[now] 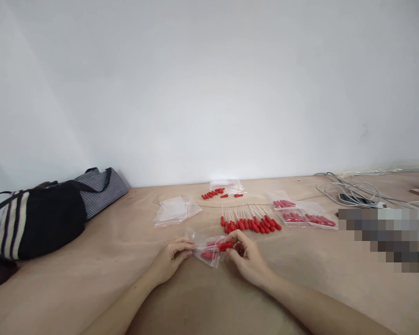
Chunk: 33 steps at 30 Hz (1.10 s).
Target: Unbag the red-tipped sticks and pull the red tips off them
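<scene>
A clear zip-lock bag with a red-edged mouth lies between my hands, with red rubber-like pieces inside it. My left hand pinches the bag's closed end. At the mouth, my right hand is closed on a red rubber-like piece, which is partly in the opening. Just beyond my hands lies a row of thin pale sticks with red tips. Farther back are several loose red pieces. A stack of flat clear bags rests to the left.
Filled bags of red pieces lie to the right. Behind them are a coiled cable and a dark phone-like device. A black bag and a striped bag stand at the left. A white wall closes off the back.
</scene>
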Motion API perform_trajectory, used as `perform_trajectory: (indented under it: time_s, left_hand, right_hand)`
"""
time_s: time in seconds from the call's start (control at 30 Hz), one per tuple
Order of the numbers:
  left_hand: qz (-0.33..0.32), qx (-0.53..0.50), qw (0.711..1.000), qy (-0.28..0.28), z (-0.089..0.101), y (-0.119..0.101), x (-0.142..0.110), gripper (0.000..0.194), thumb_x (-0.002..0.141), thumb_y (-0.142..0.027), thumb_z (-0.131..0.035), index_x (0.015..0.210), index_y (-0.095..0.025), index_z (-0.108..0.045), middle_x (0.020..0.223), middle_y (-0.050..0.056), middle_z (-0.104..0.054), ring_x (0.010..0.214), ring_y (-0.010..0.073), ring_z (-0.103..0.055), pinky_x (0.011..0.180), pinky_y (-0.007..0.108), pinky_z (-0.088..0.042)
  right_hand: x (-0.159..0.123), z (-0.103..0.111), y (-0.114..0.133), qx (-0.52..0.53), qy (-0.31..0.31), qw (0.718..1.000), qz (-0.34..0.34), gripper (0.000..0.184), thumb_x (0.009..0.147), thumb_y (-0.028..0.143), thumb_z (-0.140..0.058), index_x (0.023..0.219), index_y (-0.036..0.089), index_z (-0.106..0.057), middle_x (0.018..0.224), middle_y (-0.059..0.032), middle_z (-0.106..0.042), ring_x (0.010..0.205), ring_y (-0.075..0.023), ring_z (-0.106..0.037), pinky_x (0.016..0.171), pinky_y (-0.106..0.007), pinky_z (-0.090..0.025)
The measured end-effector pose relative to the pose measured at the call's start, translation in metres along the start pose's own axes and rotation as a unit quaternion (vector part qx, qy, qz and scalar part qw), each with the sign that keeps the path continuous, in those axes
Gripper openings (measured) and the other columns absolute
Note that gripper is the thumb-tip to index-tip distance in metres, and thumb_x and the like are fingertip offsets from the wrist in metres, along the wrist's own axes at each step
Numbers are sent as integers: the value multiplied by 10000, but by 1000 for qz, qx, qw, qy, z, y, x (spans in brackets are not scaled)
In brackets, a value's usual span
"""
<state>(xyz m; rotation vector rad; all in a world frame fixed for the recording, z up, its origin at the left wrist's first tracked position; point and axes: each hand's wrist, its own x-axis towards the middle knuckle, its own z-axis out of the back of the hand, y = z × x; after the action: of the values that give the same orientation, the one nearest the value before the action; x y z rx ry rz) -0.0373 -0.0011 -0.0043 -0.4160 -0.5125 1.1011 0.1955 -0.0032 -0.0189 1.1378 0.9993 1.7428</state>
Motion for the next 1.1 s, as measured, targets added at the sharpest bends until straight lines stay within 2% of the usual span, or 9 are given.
perform_trajectory:
  time_s: [0.2, 0.4, 0.5, 0.6, 0.73, 0.8, 0.87, 0.93, 1.1]
  left_hand:
    - [9, 9, 1000, -7, 2, -1, -1, 238, 782, -228, -457, 875, -228, -676, 957, 34, -646, 903, 169, -565, 832, 307, -428]
    - [26, -3, 1000, 0, 6, 1, 0, 238, 786, -259, -451, 834, -213, -679, 947, 39, -643, 903, 178, -569, 835, 312, -428]
    - [36, -11, 999, 10, 12, 1, 1, 233, 783, -265, -451, 823, -211, -675, 943, 32, -643, 901, 174, -572, 832, 302, -430]
    - [36, -16, 999, 15, 15, 1, 1, 235, 788, -264, -443, 827, -212, -669, 939, 29, -646, 896, 172, -575, 826, 294, -432]
    - [23, -18, 999, 22, 16, 1, 0, 236, 800, -260, -430, 845, -220, -659, 940, 19, -646, 896, 165, -575, 823, 275, -432]
    - [18, -17, 999, 29, 15, 2, -2, 239, 808, -260, -424, 855, -217, -655, 946, 21, -641, 897, 164, -575, 822, 271, -433]
    - [13, -15, 999, 32, 15, 3, -5, 234, 808, -275, -436, 890, -216, -647, 960, 29, -636, 901, 168, -573, 817, 274, -436]
    - [-2, -9, 1000, 5, 15, 4, -7, 247, 800, -307, -457, 948, -211, -630, 984, 43, -625, 929, 183, -560, 830, 293, -430]
    - [-57, -3, 996, -63, 14, -2, 12, 312, 838, -321, -378, 996, -182, -608, 1016, 70, -609, 987, 193, -527, 879, 328, -392]
  right_hand:
    - [-5, 32, -15, 126, 1, 991, -38, 84, 671, 236, -485, 733, 204, -439, 620, 36, -525, 546, -102, -523, 526, -233, -426]
    - [3, 77, -10, 172, -96, 979, -54, 173, 603, 292, -586, 704, 200, -480, 580, 37, -553, 516, -109, -535, 513, -248, -438]
    - [15, 87, -2, 190, -149, 969, -49, 192, 594, 293, -598, 710, 197, -477, 587, 35, -553, 508, -112, -544, 507, -248, -440]
    - [31, 79, 2, 142, -183, 973, -7, 162, 630, 265, -559, 747, 200, -467, 656, 28, -558, 530, -110, -551, 522, -248, -444]
    - [52, 48, -3, -92, -112, 981, 129, 135, 712, 162, -447, 834, 193, -497, 792, -16, -583, 682, -120, -563, 606, -235, -433]
    - [62, 31, -7, -253, -48, 949, 184, 184, 747, 125, -412, 887, 184, -516, 870, -43, -575, 771, -131, -554, 653, -231, -413]
    - [69, 15, -10, -409, 12, 890, 202, 235, 779, 94, -368, 937, 167, -525, 915, -71, -569, 768, -142, -545, 622, -236, -388]
    - [75, 4, -11, -488, 54, 845, 211, 252, 789, 82, -357, 955, 149, -534, 920, -92, -569, 767, -163, -537, 603, -254, -366]
    - [79, -9, -12, -507, 89, 827, 225, 202, 784, 105, -393, 873, 132, -572, 881, -111, -585, 811, -202, -515, 706, -317, -328]
